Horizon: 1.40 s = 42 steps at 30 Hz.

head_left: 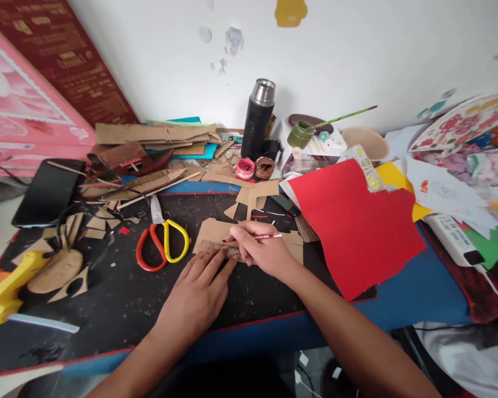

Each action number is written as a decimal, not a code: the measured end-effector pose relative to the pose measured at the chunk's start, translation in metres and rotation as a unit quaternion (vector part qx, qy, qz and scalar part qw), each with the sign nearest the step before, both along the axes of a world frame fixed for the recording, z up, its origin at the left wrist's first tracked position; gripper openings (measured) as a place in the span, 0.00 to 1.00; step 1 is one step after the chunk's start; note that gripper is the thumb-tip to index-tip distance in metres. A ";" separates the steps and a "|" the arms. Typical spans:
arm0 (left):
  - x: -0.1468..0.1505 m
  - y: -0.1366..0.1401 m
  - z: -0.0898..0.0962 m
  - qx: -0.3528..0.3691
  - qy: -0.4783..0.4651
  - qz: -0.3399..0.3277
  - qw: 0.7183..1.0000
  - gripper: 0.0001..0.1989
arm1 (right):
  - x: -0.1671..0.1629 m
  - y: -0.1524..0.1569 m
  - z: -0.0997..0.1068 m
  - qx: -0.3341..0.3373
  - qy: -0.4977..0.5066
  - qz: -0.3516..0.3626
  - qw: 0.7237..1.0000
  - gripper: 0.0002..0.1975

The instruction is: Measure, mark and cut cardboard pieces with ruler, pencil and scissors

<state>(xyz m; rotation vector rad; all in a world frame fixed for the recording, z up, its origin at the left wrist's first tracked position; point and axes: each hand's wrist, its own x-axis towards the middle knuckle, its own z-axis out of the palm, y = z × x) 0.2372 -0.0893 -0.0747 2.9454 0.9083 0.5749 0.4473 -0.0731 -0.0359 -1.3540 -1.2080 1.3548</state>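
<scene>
A piece of brown cardboard [216,228] lies on the black mat in front of me. Across it rests a see-through ruler [211,245], partly covered by fingers. My left hand [203,284] lies flat with its fingers stretched over the ruler's near edge, pressing it to the cardboard. In my right hand [259,249] a slim pencil [269,236] is pinched, its tip by the ruler's upper edge. Scissors [162,243] with one red and one yellow handle lie left of the cardboard, blades pointing away.
On the left are a yellow glue gun [14,287], cardboard scraps [95,224] and a black phone [47,193]. A black flask [257,121], paint jars [245,168] and a green jar with a brush [301,134] stand behind. Red paper [357,226] covers the right side.
</scene>
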 end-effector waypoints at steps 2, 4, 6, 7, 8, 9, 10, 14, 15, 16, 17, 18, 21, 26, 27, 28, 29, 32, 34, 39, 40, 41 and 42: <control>0.000 0.000 0.000 -0.001 0.001 -0.005 1.000 0.22 | -0.003 0.005 0.000 -0.009 0.002 0.011 1.000 0.19; 0.000 0.000 0.000 -0.002 0.003 -0.006 1.000 0.22 | -0.005 0.008 0.000 -0.010 0.005 0.021 1.000 0.17; 0.001 0.000 0.000 -0.001 0.001 -0.005 1.000 0.23 | -0.006 0.009 0.000 -0.009 0.007 0.028 1.000 0.16; 0.001 0.000 0.000 0.000 -0.002 -0.005 1.000 0.23 | -0.007 0.010 0.000 -0.008 0.007 0.029 1.000 0.16; 0.001 0.000 0.001 -0.001 -0.004 -0.005 1.000 0.22 | -0.008 0.010 -0.001 -0.008 0.006 0.032 0.999 0.16; 0.001 0.000 0.001 -0.002 -0.007 -0.006 1.000 0.22 | -0.009 0.010 -0.002 -0.007 0.005 0.036 0.999 0.16; 0.001 0.000 0.001 -0.005 -0.008 -0.006 1.000 0.22 | -0.010 0.011 -0.003 -0.006 0.004 0.039 0.999 0.16; 0.002 0.000 0.002 -0.017 -0.015 -0.006 1.000 0.22 | -0.012 0.012 -0.006 0.004 -0.009 0.048 0.999 0.16; 0.002 0.000 0.002 -0.019 -0.017 -0.006 1.000 0.23 | -0.012 0.012 -0.006 0.006 -0.013 0.049 0.999 0.16; 0.002 0.000 0.002 -0.019 -0.019 -0.007 1.000 0.22 | -0.013 0.012 -0.006 0.008 -0.018 0.049 0.999 0.16; 0.002 0.000 0.002 -0.019 -0.021 -0.007 1.000 0.22 | -0.013 0.013 -0.006 0.008 -0.023 0.049 0.999 0.16; 0.002 0.000 0.002 -0.018 -0.022 -0.007 1.000 0.22 | -0.013 0.013 -0.006 0.008 -0.026 0.048 0.998 0.17; 0.002 0.000 0.002 -0.014 -0.018 -0.003 1.000 0.22 | -0.013 0.013 -0.006 0.008 -0.031 0.046 0.998 0.16; 0.003 0.001 0.004 -0.009 -0.011 -0.006 1.000 0.22 | -0.013 0.013 -0.004 0.024 -0.071 0.054 0.996 0.17; 0.003 0.001 0.005 -0.009 -0.011 -0.007 1.000 0.22 | -0.013 0.013 -0.003 0.028 -0.085 0.058 0.994 0.18; 0.003 0.001 0.005 -0.009 -0.013 -0.008 1.000 0.22 | -0.013 0.013 -0.001 0.033 -0.101 0.062 0.992 0.18; 0.003 0.002 0.006 -0.007 -0.014 -0.008 1.000 0.22 | -0.013 0.013 0.000 0.037 -0.119 0.066 0.990 0.18; 0.003 0.002 0.005 -0.003 -0.017 -0.009 1.000 0.22 | -0.010 0.012 0.004 0.051 -0.165 0.071 0.982 0.18; 0.002 0.002 0.004 -0.005 -0.017 -0.009 1.000 0.21 | -0.008 0.011 0.004 0.056 -0.174 0.068 0.981 0.19; 0.001 0.002 0.003 -0.009 -0.008 -0.010 1.000 0.21 | 0.000 0.007 0.003 0.052 -0.160 0.062 0.984 0.19; 0.001 0.001 0.003 -0.009 -0.006 -0.009 1.000 0.21 | 0.001 0.006 0.003 0.052 -0.163 0.061 0.983 0.18; 0.000 0.001 0.003 -0.009 -0.003 -0.008 1.000 0.21 | 0.003 0.005 0.003 0.052 -0.167 0.062 0.983 0.18; 0.000 0.001 0.002 -0.010 0.001 -0.006 1.000 0.21 | 0.004 0.004 0.003 0.053 -0.169 0.062 0.982 0.18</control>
